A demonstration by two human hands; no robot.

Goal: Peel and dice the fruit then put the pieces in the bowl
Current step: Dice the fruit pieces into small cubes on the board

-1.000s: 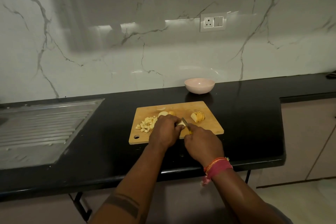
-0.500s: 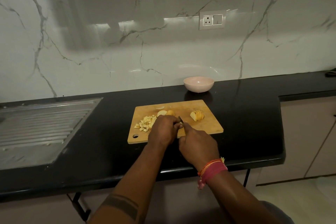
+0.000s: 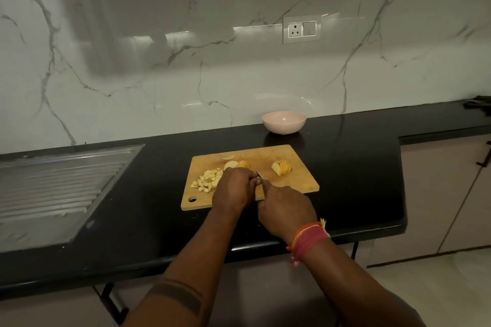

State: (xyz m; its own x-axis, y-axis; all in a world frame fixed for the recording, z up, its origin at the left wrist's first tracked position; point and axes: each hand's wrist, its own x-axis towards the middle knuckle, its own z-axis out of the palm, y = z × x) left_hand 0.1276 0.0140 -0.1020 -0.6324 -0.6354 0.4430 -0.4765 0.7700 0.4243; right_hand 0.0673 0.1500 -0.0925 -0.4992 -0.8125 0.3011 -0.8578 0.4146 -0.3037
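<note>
1. here, the right hand point(image 3: 285, 210) is clenched round the knife point(image 3: 259, 176) over the cutting board point(image 3: 297, 183).
2. the left hand point(image 3: 233, 188) curls over fruit hidden beneath it; whether it grips it i cannot tell.
3. diced pieces point(image 3: 208, 180) lie near the board's left edge; a sliced wedge point(image 3: 282, 167) lies toward its right edge.
4. the bowl point(image 3: 283, 122) stands on the bench behind the board.

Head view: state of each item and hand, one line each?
Pink round bowl: upright, empty, behind the board.
Wooden cutting board: flat on the black counter.
Pale diced fruit cubes: piled on the board's left.
Sliced fruit wedge: fanned, on the board's right.
Knife: held, mostly hidden.
Left hand: curled over fruit, which it hides.
Right hand: grips the knife.
</note>
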